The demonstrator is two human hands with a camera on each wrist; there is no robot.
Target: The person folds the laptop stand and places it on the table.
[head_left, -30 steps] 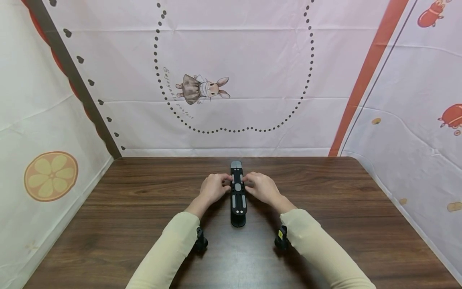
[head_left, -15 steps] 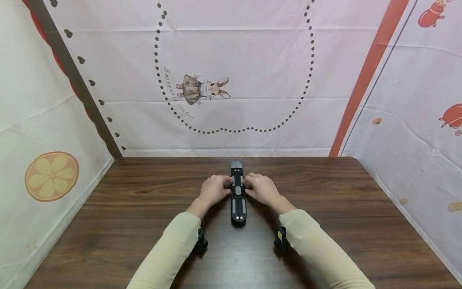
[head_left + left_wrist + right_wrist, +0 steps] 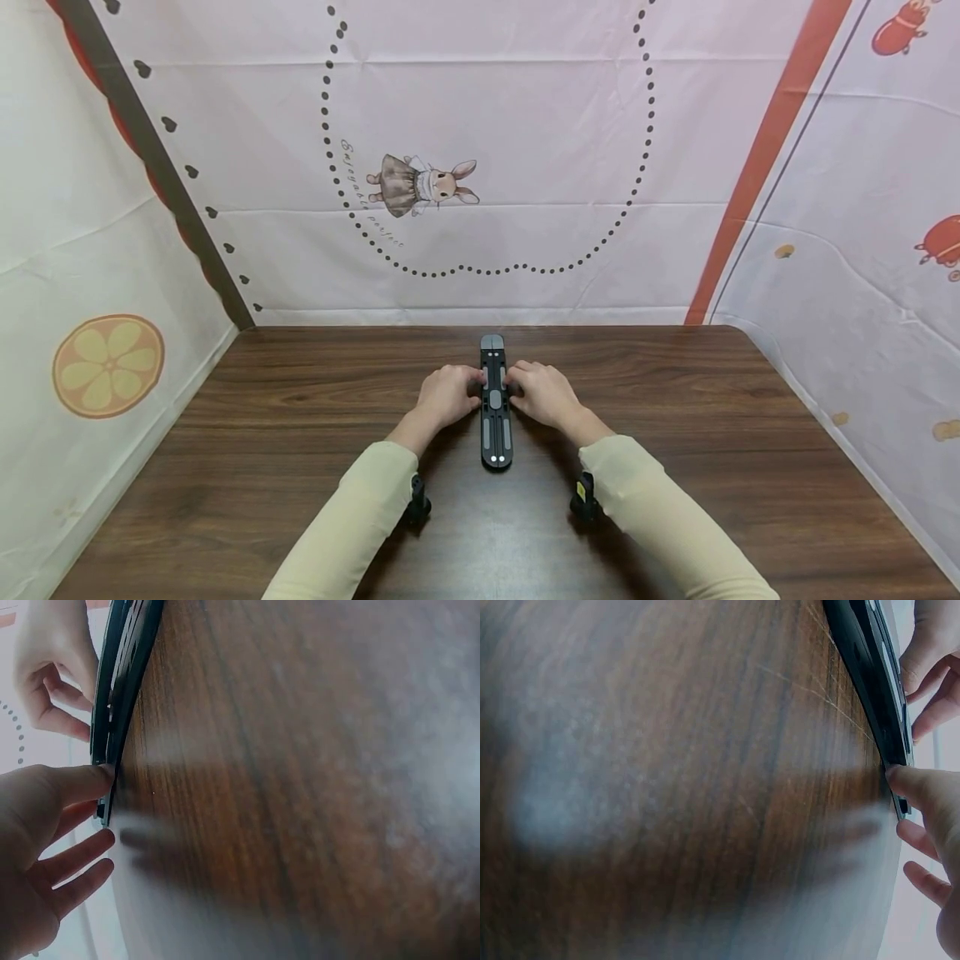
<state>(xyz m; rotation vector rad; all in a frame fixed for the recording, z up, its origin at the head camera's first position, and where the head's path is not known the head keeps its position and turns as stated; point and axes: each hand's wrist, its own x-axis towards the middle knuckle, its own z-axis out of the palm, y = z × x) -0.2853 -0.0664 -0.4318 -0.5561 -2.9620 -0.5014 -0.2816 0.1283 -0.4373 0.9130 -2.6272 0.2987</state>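
A long, narrow black folding stand (image 3: 495, 417), which looks like a folded laptop stand, lies lengthwise on the table with grey pads along its top. My left hand (image 3: 448, 393) pinches its left edge near the far half, thumb low on the side and index finger on top. Opposite, my right hand (image 3: 545, 392) pinches the right edge in the same way. In the left wrist view the stand (image 3: 112, 712) shows two layers nearly together, and the left thumb touches its side. The right wrist view has the right thumb against the stand (image 3: 877, 697); the remaining fingers are apart from it.
The dark wood-grain table (image 3: 300, 367) reaches back to a printed cloth wall (image 3: 525, 167). More cloth hangs at the left and right sides. A small black wrist camera (image 3: 417, 504) sits at the left cuff, another wrist camera (image 3: 585, 498) at the right.
The upper layer of the stand has come down at its near end and now covers the lower layer. Both hands have sunk slightly with it, keeping their places at the sides.
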